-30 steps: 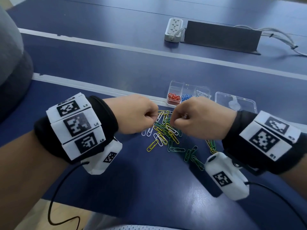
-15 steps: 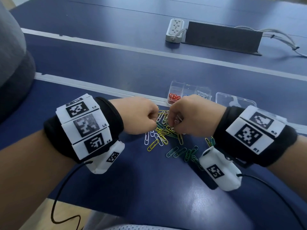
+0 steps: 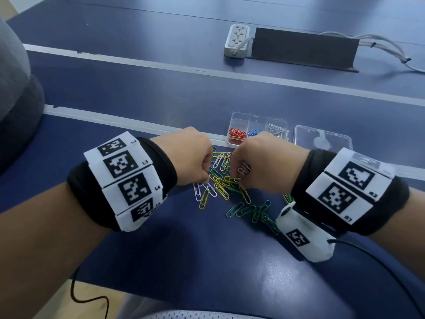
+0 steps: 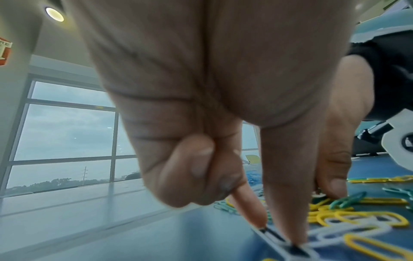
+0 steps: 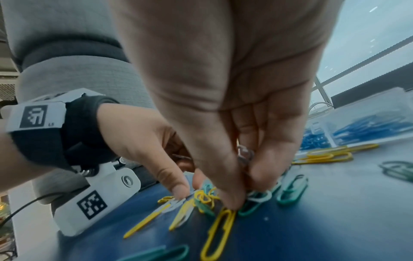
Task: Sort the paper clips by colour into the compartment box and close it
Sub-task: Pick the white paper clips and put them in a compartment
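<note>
A loose pile of yellow, green and white paper clips [image 3: 226,183] lies on the blue table. Behind it stands the clear compartment box [image 3: 234,117], open, holding red clips [image 3: 236,134], blue clips [image 3: 254,132] and white clips [image 3: 276,130] in separate compartments. My left hand [image 3: 205,180] is at the pile's left edge; its thumb and forefinger [image 4: 248,203] pinch a white clip [image 4: 274,234] flat on the table. My right hand [image 3: 239,180] holds a bunch of white clips [image 5: 244,155] in curled fingers, and its fingertips [image 5: 230,203] touch the pile.
The box's clear lid [image 3: 322,139] lies flat to the right of the box. A white power strip [image 3: 236,40], a dark panel [image 3: 303,49] and cables [image 3: 391,49] sit at the table's far side. A grey padded shape [image 3: 13,88] stands at the left.
My right hand has moved left and down onto the pile, still holding white clips. My left hand has shifted right, and its fingertips have come down on the white clips at the pile's left edge.
</note>
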The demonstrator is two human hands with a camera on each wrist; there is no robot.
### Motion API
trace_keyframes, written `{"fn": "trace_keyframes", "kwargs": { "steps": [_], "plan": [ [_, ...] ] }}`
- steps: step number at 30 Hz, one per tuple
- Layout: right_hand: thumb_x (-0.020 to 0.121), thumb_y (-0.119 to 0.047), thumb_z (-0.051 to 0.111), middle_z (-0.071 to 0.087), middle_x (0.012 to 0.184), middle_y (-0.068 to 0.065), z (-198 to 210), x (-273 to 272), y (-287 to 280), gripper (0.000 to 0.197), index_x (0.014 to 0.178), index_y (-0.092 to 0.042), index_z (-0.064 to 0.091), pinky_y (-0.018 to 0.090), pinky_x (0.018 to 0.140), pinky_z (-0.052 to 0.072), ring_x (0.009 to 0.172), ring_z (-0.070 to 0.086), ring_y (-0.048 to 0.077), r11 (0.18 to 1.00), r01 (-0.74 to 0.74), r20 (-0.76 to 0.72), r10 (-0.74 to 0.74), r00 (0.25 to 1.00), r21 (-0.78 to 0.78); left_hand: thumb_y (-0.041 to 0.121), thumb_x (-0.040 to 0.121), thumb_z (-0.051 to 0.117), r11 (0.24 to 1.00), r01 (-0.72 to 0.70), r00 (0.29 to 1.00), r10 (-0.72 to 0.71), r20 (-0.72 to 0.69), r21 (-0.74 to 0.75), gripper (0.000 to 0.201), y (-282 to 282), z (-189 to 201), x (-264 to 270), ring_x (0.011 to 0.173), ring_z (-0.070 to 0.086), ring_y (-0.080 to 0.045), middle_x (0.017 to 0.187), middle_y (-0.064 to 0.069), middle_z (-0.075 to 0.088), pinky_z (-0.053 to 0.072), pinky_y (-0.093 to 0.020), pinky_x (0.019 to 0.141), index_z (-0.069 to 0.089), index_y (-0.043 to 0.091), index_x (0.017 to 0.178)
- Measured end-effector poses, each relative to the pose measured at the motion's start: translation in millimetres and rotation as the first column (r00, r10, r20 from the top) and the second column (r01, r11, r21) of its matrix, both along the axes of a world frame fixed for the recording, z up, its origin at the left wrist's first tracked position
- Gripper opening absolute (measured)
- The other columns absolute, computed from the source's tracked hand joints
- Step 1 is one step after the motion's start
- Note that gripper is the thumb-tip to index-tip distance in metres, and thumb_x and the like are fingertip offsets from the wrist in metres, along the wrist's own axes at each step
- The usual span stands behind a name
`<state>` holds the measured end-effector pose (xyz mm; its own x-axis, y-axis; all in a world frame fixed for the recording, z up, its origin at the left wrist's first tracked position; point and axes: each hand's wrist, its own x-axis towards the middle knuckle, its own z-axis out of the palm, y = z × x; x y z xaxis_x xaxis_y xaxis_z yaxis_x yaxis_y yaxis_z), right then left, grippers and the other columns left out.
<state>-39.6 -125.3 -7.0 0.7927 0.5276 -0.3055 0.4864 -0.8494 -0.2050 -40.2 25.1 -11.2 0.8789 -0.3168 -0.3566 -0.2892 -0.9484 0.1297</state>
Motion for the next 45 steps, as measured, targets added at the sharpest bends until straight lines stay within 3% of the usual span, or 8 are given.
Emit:
{"fn": "trace_keyframes", "kwargs": {
  "steps": [4,12,17,23,31,35,40,45],
  "plan": [
    [0.076,-0.014,0.060,0.057,0.076,-0.004,3.7,-0.4,-4.5,0.022,0.092,-0.024,0.073,0.020,0.070,0.043,0.076,0.054,0.019,1.000,0.009,0.002,-0.009,1.000,0.017,0.016,0.081,0.056,1.000,0.030,1.000,-0.030,-0.001,0.000,0.014,3.2,-1.9,-0.4,0.071,0.047,-0.014,0.059,0.012,0.045,0.040,-0.023,0.066,0.068,0.023,0.083],
    [0.080,-0.019,0.053,0.059,0.074,-0.008,9.1,-3.1,2.0,0.024,0.092,-0.026,0.072,0.018,0.073,0.038,0.075,0.048,0.012,0.988,0.038,-0.045,-0.031,0.999,0.151,0.041,0.077,0.069,1.000,0.006,1.000,-0.006,-0.002,-0.017,0.023,11.1,-3.5,-0.6,0.077,0.046,-0.015,0.067,0.013,0.041,0.038,-0.025,0.068,0.063,0.027,0.095],
    [0.084,-0.022,0.049,0.062,0.075,-0.003,8.3,-6.2,15.0,0.025,0.093,-0.023,0.072,0.022,0.074,0.044,0.077,0.053,0.019,0.986,0.023,-0.091,-0.008,0.996,0.163,0.027,0.081,0.064,0.999,0.040,0.999,-0.040,0.024,-0.001,0.007,5.7,-2.7,-2.3,0.058,0.039,-0.009,0.057,0.008,0.041,0.035,-0.024,0.062,0.064,0.024,0.075],
    [0.089,-0.022,0.041,0.063,0.081,0.017,1.1,-7.2,25.9,0.032,0.087,-0.006,0.068,0.034,0.079,0.051,0.078,0.053,0.036,0.993,-0.036,-0.024,0.039,0.999,0.108,0.028,0.086,0.056,0.999,0.031,0.999,-0.030,0.019,-0.027,0.040,10.7,-2.8,-2.6,0.051,0.037,-0.006,0.054,0.007,0.042,0.032,-0.024,0.061,0.039,0.025,0.050],
    [0.084,-0.017,0.055,0.039,0.067,0.000,5.8,-6.8,42.1,0.022,0.101,-0.020,0.068,0.024,0.065,0.032,0.072,0.039,0.020,0.983,-0.180,0.075,0.182,0.980,-0.028,0.037,0.069,0.077,0.997,0.072,0.997,-0.072,-0.031,-0.012,0.021,22.1,-2.0,-3.5,0.061,0.043,-0.008,0.068,0.008,0.048,0.038,-0.025,0.062,0.066,0.030,0.086],
    [0.083,-0.014,0.055,0.048,0.073,0.004,2.1,-1.9,41.9,0.021,0.100,-0.015,0.067,0.023,0.051,0.030,0.071,0.037,0.021,0.983,-0.178,0.065,0.181,0.981,-0.055,0.033,0.074,0.073,0.997,0.072,0.997,-0.072,0.006,0.005,0.015,18.8,-5.1,-3.1,0.071,0.048,-0.014,0.069,0.007,0.049,0.037,-0.024,0.065,0.072,0.026,0.087],
    [0.083,-0.017,0.054,0.070,0.096,0.008,-3.9,1.7,34.9,0.023,0.097,-0.012,0.072,0.033,0.083,0.052,0.078,0.051,0.027,0.993,-0.113,0.063,0.114,0.991,-0.023,0.028,0.082,0.060,0.996,0.089,0.996,-0.089,0.025,-0.006,0.009,19.2,-5.7,-6.7,0.082,0.058,-0.020,0.078,0.005,0.056,0.044,-0.026,0.068,0.067,0.027,0.078],
    [0.085,-0.020,0.054,0.070,0.094,0.012,-5.6,4.6,29.2,0.023,0.094,-0.010,0.072,0.034,0.082,0.053,0.090,0.061,0.031,0.998,-0.058,0.047,0.059,0.997,-0.013,0.027,0.080,0.054,0.995,0.100,0.995,-0.100,0.001,0.008,0.013,15.9,-6.7,-12.2,0.085,0.061,-0.024,0.088,-0.003,0.066,0.053,-0.032,0.077,0.065,0.020,0.080]
  ]
}}
